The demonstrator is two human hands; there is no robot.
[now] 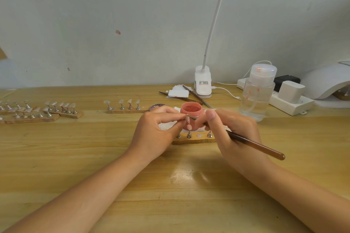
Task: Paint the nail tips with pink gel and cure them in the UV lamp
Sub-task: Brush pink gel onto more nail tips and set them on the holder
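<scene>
My left hand pinches a small holder with a pink nail tip lifted above the wooden stand. My right hand grips a brown brush, and its fine tip touches that nail tip. Just behind stands the open jar of pink gel. On the wooden stand another pink nail tip sits on a metal peg, with more pegs beside it. The white UV lamp is at the far right edge.
Rows of clear nail tips on wooden stands lie at the left and centre. A clear pump bottle, a clip desk lamp, a power strip, spare brushes and white wipes sit behind.
</scene>
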